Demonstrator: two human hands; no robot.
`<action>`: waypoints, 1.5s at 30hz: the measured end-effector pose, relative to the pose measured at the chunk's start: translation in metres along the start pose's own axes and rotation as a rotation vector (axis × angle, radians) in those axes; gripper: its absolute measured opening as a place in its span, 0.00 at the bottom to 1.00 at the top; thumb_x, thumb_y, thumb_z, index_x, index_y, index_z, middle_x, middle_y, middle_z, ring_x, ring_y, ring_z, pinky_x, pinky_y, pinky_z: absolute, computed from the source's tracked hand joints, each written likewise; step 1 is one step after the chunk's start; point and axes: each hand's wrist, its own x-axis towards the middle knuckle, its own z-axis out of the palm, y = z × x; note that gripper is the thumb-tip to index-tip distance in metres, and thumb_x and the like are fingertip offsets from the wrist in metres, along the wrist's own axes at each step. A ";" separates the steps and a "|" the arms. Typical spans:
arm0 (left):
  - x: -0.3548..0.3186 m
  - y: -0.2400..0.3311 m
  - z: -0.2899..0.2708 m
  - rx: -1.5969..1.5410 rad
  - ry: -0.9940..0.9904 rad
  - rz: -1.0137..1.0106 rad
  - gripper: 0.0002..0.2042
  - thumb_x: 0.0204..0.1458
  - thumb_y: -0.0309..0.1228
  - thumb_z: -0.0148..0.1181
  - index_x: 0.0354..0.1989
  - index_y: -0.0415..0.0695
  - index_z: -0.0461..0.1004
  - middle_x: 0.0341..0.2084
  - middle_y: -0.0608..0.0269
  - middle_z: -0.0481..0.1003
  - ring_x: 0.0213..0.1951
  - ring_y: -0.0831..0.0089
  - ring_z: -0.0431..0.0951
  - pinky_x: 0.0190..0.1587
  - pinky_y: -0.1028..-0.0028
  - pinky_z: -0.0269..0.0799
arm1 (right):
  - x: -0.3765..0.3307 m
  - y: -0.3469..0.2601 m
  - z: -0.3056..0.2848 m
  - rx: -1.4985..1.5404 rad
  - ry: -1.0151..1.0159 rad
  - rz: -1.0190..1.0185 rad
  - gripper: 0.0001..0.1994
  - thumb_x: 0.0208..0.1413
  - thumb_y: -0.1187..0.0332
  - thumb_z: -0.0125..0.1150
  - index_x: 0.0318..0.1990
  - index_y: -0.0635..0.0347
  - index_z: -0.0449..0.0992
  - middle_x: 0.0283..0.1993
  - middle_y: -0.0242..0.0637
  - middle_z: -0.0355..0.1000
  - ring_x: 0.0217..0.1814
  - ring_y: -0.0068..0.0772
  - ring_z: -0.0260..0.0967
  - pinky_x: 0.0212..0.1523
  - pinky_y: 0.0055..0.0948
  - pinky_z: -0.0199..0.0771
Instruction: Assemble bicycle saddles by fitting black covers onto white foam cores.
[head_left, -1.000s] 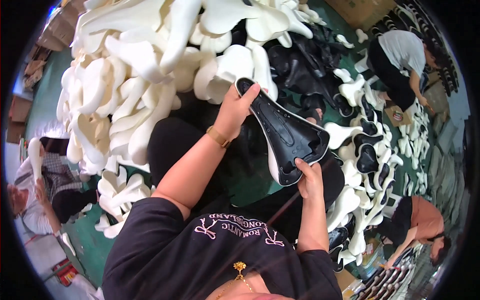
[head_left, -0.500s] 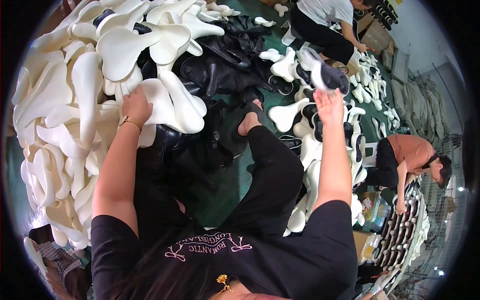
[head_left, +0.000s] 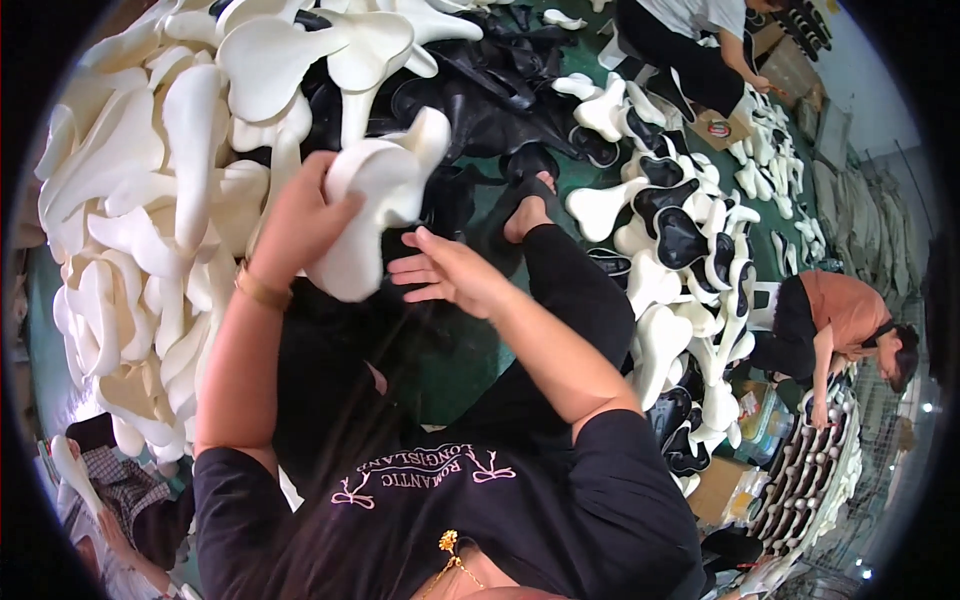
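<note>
foam [head_left: 384, 192] near white pile [head_left: 192, 150], black covers [head_left: 490, 112]

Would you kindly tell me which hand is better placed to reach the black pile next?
Probably the right hand: it is open and appears empty, while the left hand grips a white pad. The black pile lies roughly ahead of the right hand.

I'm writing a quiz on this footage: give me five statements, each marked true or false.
1. The left hand holds a white saddle pad. True.
2. The right hand grips a black cover. False: the right hand is open and empty.
3. A gold band circles the right wrist. False: the gold band is on the left one.
4. Black covers lie beyond the white saddle pad. True.
5. The co-worker in orange is on the left. False: the co-worker in orange is on the right.
</note>
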 end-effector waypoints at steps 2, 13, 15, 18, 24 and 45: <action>-0.030 0.004 0.005 -0.053 -0.018 -0.014 0.21 0.47 0.30 0.63 0.48 0.37 0.66 0.39 0.55 0.74 0.41 0.71 0.74 0.43 0.71 0.70 | 0.011 0.013 0.025 0.159 -0.090 -0.108 0.35 0.60 0.44 0.47 0.67 0.55 0.49 0.47 0.41 0.71 0.47 0.33 0.72 0.44 0.35 0.75; -0.034 -0.026 -0.016 -0.839 -0.087 -0.593 0.26 0.55 0.52 0.52 0.49 0.39 0.68 0.34 0.58 0.75 0.38 0.67 0.77 0.44 0.69 0.73 | -0.014 0.023 0.046 -0.715 -0.105 -0.615 0.34 0.45 0.74 0.68 0.62 0.59 0.63 0.52 0.37 0.67 0.54 0.29 0.64 0.55 0.26 0.63; -0.034 -0.030 -0.017 -0.928 -0.236 -0.640 0.24 0.54 0.49 0.56 0.47 0.39 0.69 0.30 0.55 0.77 0.33 0.65 0.79 0.40 0.67 0.76 | -0.012 0.030 0.056 -0.831 -0.105 -0.665 0.30 0.46 0.73 0.67 0.60 0.59 0.66 0.51 0.36 0.68 0.52 0.28 0.65 0.54 0.28 0.65; -0.034 -0.041 -0.019 -0.867 -0.205 -0.536 0.23 0.55 0.45 0.53 0.53 0.40 0.65 0.33 0.54 0.75 0.35 0.62 0.77 0.43 0.66 0.73 | 0.010 0.051 0.028 -0.221 -0.138 -0.492 0.23 0.50 0.77 0.62 0.56 0.61 0.70 0.51 0.39 0.72 0.50 0.28 0.70 0.52 0.28 0.69; -0.025 -0.031 -0.042 -1.036 0.266 -0.460 0.21 0.51 0.40 0.61 0.44 0.34 0.68 0.35 0.53 0.74 0.42 0.63 0.75 0.49 0.65 0.71 | 0.059 0.111 -0.145 0.081 1.145 -0.338 0.08 0.56 0.68 0.56 0.38 0.63 0.74 0.30 0.32 0.70 0.23 0.21 0.64 0.24 0.20 0.67; -0.030 -0.038 -0.040 -1.121 0.328 -0.233 0.38 0.52 0.62 0.50 0.59 0.40 0.61 0.45 0.53 0.73 0.49 0.60 0.73 0.54 0.57 0.69 | 0.071 0.213 -0.146 -1.211 0.895 0.242 0.17 0.48 0.66 0.57 0.46 0.60 0.74 0.51 0.50 0.71 0.55 0.50 0.68 0.54 0.43 0.68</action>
